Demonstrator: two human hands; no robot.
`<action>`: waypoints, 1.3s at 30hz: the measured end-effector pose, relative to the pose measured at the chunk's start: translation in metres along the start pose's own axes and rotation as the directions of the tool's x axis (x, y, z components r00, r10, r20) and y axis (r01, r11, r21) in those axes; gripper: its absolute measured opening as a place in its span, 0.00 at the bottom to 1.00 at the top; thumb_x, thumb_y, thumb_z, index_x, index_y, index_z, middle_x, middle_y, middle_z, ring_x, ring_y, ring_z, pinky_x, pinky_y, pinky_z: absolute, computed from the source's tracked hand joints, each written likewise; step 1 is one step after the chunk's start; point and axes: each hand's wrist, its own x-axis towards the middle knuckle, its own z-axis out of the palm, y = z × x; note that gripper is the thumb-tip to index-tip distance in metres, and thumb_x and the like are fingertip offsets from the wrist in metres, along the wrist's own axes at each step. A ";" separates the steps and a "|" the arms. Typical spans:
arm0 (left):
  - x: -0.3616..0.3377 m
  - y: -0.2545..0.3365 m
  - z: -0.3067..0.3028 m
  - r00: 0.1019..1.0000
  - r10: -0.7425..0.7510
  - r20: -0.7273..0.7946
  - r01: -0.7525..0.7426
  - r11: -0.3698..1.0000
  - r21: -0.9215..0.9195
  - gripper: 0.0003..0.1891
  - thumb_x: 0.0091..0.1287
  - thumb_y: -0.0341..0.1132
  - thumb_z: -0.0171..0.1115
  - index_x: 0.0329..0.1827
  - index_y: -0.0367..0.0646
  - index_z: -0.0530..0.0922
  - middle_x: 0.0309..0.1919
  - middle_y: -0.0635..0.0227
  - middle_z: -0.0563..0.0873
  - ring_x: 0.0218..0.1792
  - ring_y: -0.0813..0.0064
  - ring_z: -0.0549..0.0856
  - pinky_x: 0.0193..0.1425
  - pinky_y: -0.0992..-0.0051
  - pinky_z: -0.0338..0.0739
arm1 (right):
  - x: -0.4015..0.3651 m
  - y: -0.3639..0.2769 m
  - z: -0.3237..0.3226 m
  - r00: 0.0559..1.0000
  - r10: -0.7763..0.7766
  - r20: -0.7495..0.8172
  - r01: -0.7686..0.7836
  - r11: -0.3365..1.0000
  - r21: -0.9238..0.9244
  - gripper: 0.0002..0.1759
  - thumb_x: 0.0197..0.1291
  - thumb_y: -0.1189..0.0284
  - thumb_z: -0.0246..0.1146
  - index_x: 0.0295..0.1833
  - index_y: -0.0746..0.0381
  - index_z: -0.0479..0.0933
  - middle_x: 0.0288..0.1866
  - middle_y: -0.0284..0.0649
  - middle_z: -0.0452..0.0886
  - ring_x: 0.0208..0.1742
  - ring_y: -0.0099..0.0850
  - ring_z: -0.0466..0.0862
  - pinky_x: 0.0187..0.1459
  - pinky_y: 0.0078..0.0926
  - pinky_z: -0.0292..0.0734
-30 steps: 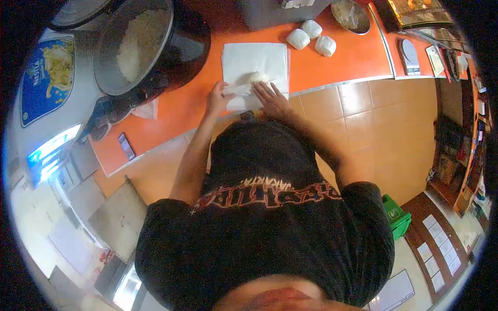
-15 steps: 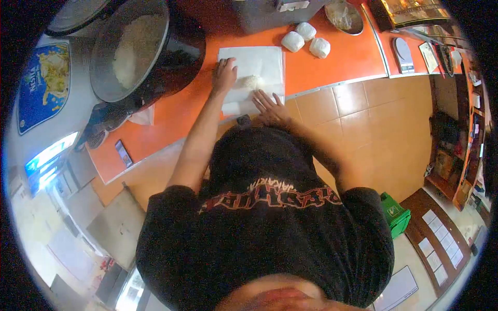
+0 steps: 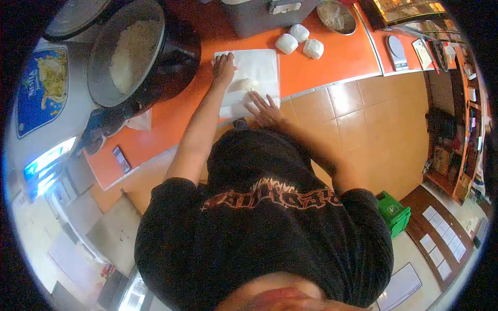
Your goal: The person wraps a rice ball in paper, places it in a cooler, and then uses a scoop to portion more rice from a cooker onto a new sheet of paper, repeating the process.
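Note:
On the orange counter lie white wrapping paper sheets, with a small mound of white rice near their middle. My left hand is at the sheets' left side, fingers curled down on the paper close to its upper left corner. My right hand rests low on the sheets with its fingers spread, fingertips right beside the rice. Three wrapped white packets sit on the counter beyond the paper to the right.
A large dark pot of rice stands on the left. A grey container and a metal bowl are at the back. A phone lies at the counter's left front, and a kitchen scale is far right.
My left hand's fingers have curled in more on the paper. My right hand stays beside the rice, its fingers a little further apart. The whole view has shifted slightly.

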 end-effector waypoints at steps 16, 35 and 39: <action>0.005 0.001 -0.006 0.996 -0.037 0.078 0.030 0.995 0.092 0.11 0.58 0.42 0.74 0.40 0.52 0.85 0.45 0.63 0.87 0.55 0.58 0.81 0.62 0.48 0.62 | -0.002 0.003 0.008 1.000 -0.012 0.025 0.012 1.000 0.003 0.36 0.65 0.59 0.57 0.79 0.52 0.62 0.87 0.50 0.44 0.87 0.45 0.46 0.76 0.65 0.56; -0.147 0.050 -0.065 0.947 0.315 -0.068 -0.310 0.948 0.071 0.08 0.63 0.36 0.59 0.37 0.49 0.87 0.42 0.68 0.87 0.54 0.64 0.81 0.68 0.52 0.65 | 0.009 0.011 -0.006 0.995 0.038 -0.088 -0.028 0.993 0.116 0.33 0.60 0.63 0.65 0.72 0.53 0.69 0.78 0.49 0.64 0.79 0.49 0.62 0.72 0.65 0.61; -0.148 0.044 -0.053 0.918 0.359 -0.171 -0.346 0.933 0.097 0.07 0.62 0.35 0.59 0.35 0.49 0.86 0.42 0.70 0.85 0.52 0.65 0.80 0.66 0.54 0.66 | 0.051 0.065 -0.004 0.798 0.402 -0.449 -0.270 0.905 0.330 0.27 0.53 0.80 0.63 0.62 0.57 0.77 0.64 0.50 0.76 0.61 0.49 0.77 0.63 0.46 0.70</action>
